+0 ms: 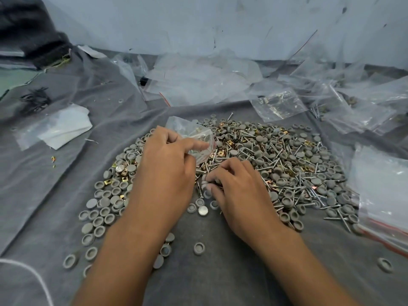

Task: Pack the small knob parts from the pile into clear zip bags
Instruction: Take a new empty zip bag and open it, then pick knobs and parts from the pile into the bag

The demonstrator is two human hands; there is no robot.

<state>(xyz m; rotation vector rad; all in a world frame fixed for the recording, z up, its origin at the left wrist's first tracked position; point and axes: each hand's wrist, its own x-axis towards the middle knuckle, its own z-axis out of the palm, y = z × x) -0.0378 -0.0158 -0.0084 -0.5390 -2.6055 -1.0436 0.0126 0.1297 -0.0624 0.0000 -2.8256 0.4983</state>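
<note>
Left hand (167,155) grip pinches clear zip bag (192,138) above pile (276,160) at surface middle. Right hand (231,184) grip closes on grey knobs (207,184). Picking step; next, drop knobs into bag mouth.

A grey cloth (220,272) is carrying a pile of knob parts (287,164) at its centre, with clear zip bags (198,78) lying along its far edge.
</note>
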